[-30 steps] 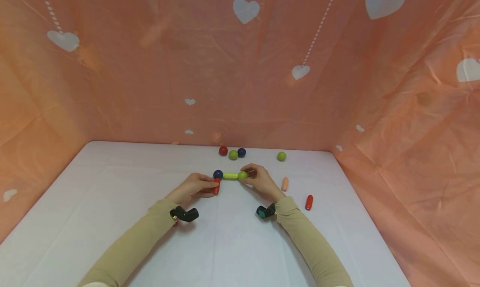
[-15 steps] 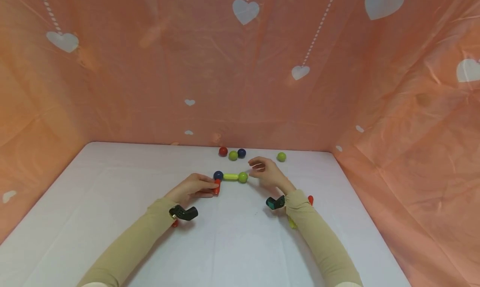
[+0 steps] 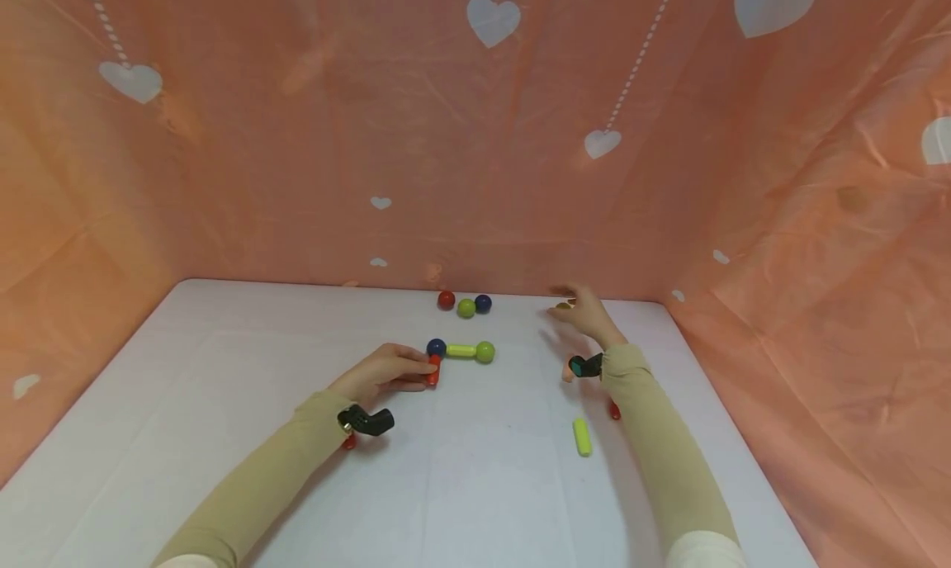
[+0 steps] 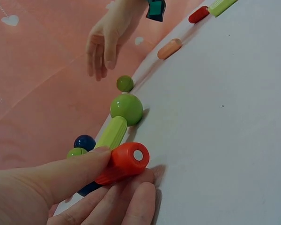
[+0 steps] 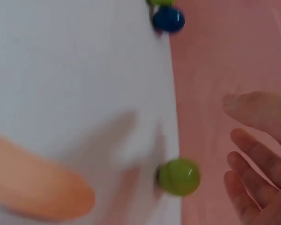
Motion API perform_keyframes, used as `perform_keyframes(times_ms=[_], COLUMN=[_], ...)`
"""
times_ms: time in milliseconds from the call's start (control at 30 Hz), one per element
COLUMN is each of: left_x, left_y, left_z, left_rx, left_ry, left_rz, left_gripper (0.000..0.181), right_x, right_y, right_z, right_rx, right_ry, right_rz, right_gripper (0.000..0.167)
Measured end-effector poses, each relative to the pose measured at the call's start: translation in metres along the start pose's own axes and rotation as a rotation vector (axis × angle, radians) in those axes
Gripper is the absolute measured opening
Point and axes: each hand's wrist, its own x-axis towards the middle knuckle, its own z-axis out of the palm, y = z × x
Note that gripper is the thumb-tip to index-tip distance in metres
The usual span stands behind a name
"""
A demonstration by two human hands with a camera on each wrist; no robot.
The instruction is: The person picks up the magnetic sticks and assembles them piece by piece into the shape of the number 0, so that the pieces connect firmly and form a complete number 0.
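Observation:
My left hand point(image 3: 386, 368) pinches a red magnetic rod point(image 4: 124, 161) between thumb and fingers; a metal disc shows at its near end. The rod's far end meets a dark blue ball point(image 3: 437, 348). From that ball a yellow-green rod point(image 3: 461, 351) runs rightward to a green ball point(image 3: 485, 352), making an L-shaped piece on the table. At the back right, my right hand point(image 3: 587, 314) hovers with its fingers spread and holding nothing. Near it sits a loose green ball point(image 5: 179, 176), mostly hidden behind the hand in the head view.
At the table's back edge stand a red ball point(image 3: 446, 300), a green ball point(image 3: 466, 308) and a blue ball point(image 3: 483, 304). A yellow-green rod point(image 3: 582, 437), a peach rod point(image 3: 568, 373) and a red rod point(image 3: 614, 409) lie right. Another red piece point(image 3: 349, 441) shows beneath the left wrist.
My right hand has let go of the joined green ball and moved right and back to the loose green ball. The left hand keeps its hold on the red magnetic rod.

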Motion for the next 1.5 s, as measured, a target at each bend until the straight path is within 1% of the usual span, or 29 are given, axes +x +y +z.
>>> perform_keyframes(times_ms=[167, 300, 367, 433, 533, 633, 900, 1000, 1100, 1233, 1433, 1500], left_x=[0.002, 0.003, 0.003, 0.002, 0.001, 0.000, -0.003, -0.002, -0.001, 0.002, -0.004, -0.006], left_y=[-0.001, -0.002, -0.002, -0.002, -0.001, 0.000, 0.000, 0.001, 0.001, 0.002, 0.002, 0.003], left_z=[0.001, 0.002, 0.003, 0.003, 0.003, 0.002, -0.001, -0.002, -0.003, -0.002, -0.002, -0.002], left_rx=[-0.037, -0.076, -0.075, -0.046, -0.016, -0.012, -0.026, -0.030, -0.024, 0.001, -0.020, -0.026], left_ry=[0.016, 0.040, 0.032, 0.017, -0.008, -0.009, -0.014, -0.015, -0.018, -0.033, -0.012, -0.015], left_rz=[-0.026, -0.040, -0.033, -0.020, -0.008, -0.010, -0.019, -0.021, -0.020, -0.018, -0.015, -0.011], left_gripper=[0.041, 0.047, 0.046, 0.042, 0.036, 0.034, 0.041, 0.041, 0.036, 0.032, 0.036, 0.035], right_x=[0.002, 0.003, 0.003, 0.002, 0.002, 0.001, -0.004, -0.003, -0.003, -0.006, -0.016, -0.021], right_y=[0.015, 0.027, 0.031, 0.033, 0.036, 0.035, 0.035, 0.035, 0.033, 0.023, -0.006, -0.017], right_z=[-0.005, -0.004, -0.003, -0.002, 0.000, 0.001, 0.007, 0.008, 0.010, 0.013, 0.025, 0.030], right_rx=[-0.041, -0.060, -0.050, -0.028, 0.004, 0.011, -0.005, -0.013, -0.004, 0.047, 0.115, 0.136], right_ry=[-0.003, 0.019, 0.036, 0.047, 0.059, 0.058, 0.022, 0.033, 0.055, 0.069, 0.026, 0.007], right_rz=[0.062, 0.069, 0.070, 0.071, 0.070, 0.080, 0.175, 0.179, 0.174, 0.168, 0.141, 0.126], right_gripper=[0.048, 0.043, 0.041, 0.039, 0.039, 0.038, 0.037, 0.038, 0.039, 0.042, 0.041, 0.041])
